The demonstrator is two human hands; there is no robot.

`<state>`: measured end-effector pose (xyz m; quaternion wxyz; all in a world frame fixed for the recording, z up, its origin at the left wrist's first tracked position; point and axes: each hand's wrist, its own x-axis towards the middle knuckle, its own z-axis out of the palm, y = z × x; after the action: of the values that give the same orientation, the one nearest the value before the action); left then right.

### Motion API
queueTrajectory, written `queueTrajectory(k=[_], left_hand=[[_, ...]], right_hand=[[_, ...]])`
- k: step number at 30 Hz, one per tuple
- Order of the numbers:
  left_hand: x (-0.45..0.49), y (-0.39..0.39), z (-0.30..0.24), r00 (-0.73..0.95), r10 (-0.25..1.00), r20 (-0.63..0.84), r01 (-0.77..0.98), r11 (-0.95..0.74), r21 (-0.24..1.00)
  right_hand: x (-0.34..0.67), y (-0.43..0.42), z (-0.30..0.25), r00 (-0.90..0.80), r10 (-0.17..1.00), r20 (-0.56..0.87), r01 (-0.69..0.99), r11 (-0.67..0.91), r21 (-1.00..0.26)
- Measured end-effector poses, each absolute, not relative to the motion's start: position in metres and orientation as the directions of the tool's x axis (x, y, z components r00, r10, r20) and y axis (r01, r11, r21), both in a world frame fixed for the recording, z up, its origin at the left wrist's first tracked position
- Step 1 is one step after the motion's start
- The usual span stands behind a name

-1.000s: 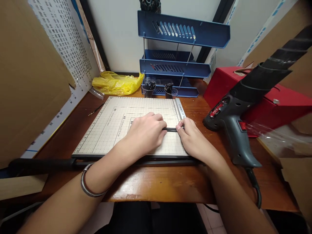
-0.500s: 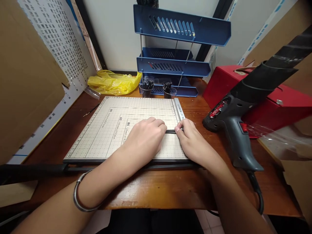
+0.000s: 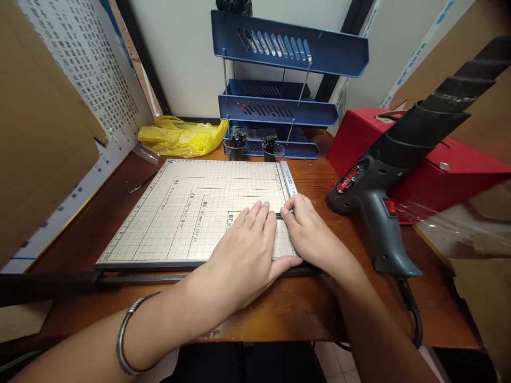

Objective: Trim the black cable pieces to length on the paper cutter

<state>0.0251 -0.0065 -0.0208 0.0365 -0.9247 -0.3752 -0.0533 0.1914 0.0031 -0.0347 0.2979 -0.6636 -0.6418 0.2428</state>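
Observation:
A gridded paper cutter (image 3: 179, 205) lies on the desk, its black-handled arm (image 3: 48, 280) along the near edge. My left hand (image 3: 247, 247) rests flat on the board, fingers stretched out, thumb reaching right along the near edge. Between the two hands shows a short stretch of thin black wires (image 3: 279, 215). My right hand (image 3: 305, 226) pinches them between thumb and fingers, beside the cutter's right-hand metal rail (image 3: 288, 178). How far the wires run under my left hand is hidden.
Two clear cups of black wires (image 3: 235, 146) stand behind the cutter, before a blue tiered tray (image 3: 279, 113). A yellow plastic bag (image 3: 183, 137) lies back left. On the right are a heat gun (image 3: 383, 207) and a red box (image 3: 351, 138). One loose wire (image 3: 144, 182) lies left.
My left hand has gone from curled fingers to a flat, outstretched hand and covers more of the wires. My right hand keeps its pinch. The view has shifted slightly.

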Motion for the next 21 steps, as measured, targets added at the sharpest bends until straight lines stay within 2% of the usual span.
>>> queueTrajectory(k=[8, 17, 21], left_hand=[[0.0258, -0.0096, -0.0274, 0.757, 0.632, 0.165, 0.651, -0.752, -0.105], [0.0277, -0.0062, -0.0231, 0.742, 0.659, 0.122, 0.665, -0.747, -0.005], [0.0275, -0.0084, -0.0236, 0.725, 0.676, 0.132, 0.683, -0.730, -0.022]], right_hand=[[0.1910, 0.0022, -0.0351, 0.062, 0.996, 0.062, 0.710, 0.000, -0.705], [0.1919, 0.0025, -0.0355, 0.061, 0.995, 0.085, 0.701, 0.018, -0.713], [0.1923, 0.0021, -0.0358, 0.065, 0.994, 0.089, 0.696, 0.019, -0.718]])
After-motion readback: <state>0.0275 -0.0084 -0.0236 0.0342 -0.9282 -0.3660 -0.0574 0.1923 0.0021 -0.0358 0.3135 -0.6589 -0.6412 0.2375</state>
